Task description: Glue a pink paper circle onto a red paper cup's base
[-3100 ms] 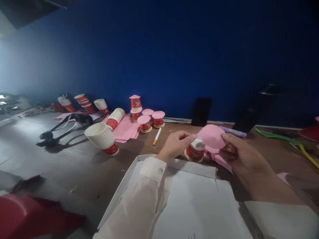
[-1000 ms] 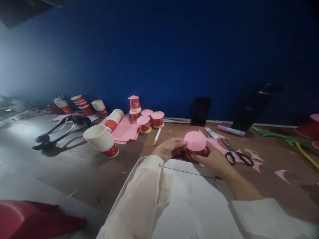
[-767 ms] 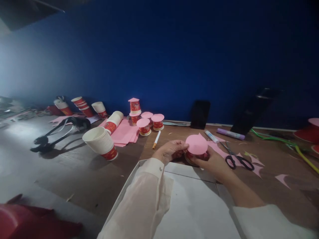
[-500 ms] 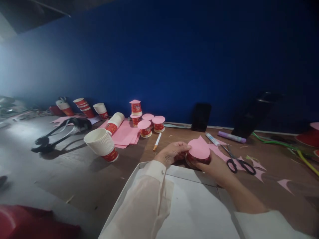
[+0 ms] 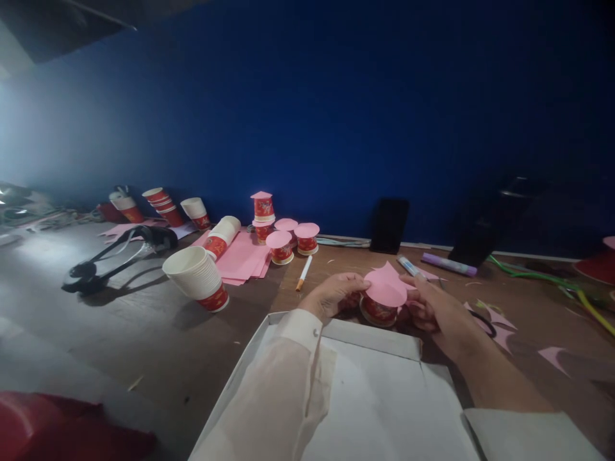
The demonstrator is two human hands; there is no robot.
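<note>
An upside-down red paper cup (image 5: pixel 378 314) stands on the table just beyond the white box, with a pink paper circle (image 5: pixel 385 291) lying over its top. My left hand (image 5: pixel 336 294) is closed at the circle's left edge, thumb on top and fingers below, beside the cup. On the other side, my right hand (image 5: pixel 439 310) has its fingers closed at the circle's right edge. Pink paper with a pointed tip shows behind the circle. Scissors (image 5: pixel 484 323) lie mostly hidden behind my right hand; one black handle loop shows.
Several pink-topped red cups (image 5: pixel 279 248) stand at the back, beside a pink paper stack (image 5: pixel 247 256). Nested paper cups (image 5: pixel 195 275), a headset (image 5: pixel 120 256), a marker (image 5: pixel 303 273), a glue tube (image 5: pixel 410 267) and a purple tube (image 5: pixel 449 264) lie around. A white box (image 5: pixel 379 390) is nearest me.
My right hand has shifted from the cup's side to the right edge of the pink circle, uncovering more of the cup and covering most of the scissors. My left hand stays at the left edge.
</note>
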